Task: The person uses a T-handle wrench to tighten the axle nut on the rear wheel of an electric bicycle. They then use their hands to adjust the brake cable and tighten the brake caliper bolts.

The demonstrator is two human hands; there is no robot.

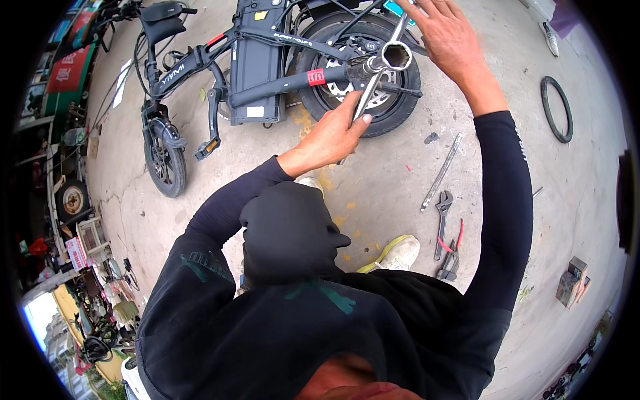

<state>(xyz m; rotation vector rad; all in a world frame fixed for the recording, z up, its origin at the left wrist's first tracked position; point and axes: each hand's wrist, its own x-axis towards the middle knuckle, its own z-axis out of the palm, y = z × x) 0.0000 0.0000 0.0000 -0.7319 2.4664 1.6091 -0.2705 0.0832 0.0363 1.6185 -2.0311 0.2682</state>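
Note:
A shiny metal socket wrench [395,56] with a large open ring end and a long bar stands over the rear wheel [393,122] of a black folding electric bike. My left hand [328,137] is closed round the bar's lower part, thumb along it. At the bar's upper end, near the top edge of the picture, my right hand [452,40] rests with its fingers over the metal; the fingertips are partly cut off. Behind the tool sit the hub and brake disc. Just where the tool meets the bike is hidden.
On the concrete to the right lie a long flat metal bar [441,172], an adjustable wrench [443,212] and red-handled pliers [451,259]. Farther right are a black tyre [557,110] and a small box [573,283]. The bike's front wheel [164,163] stands left. Clutter lines the far left.

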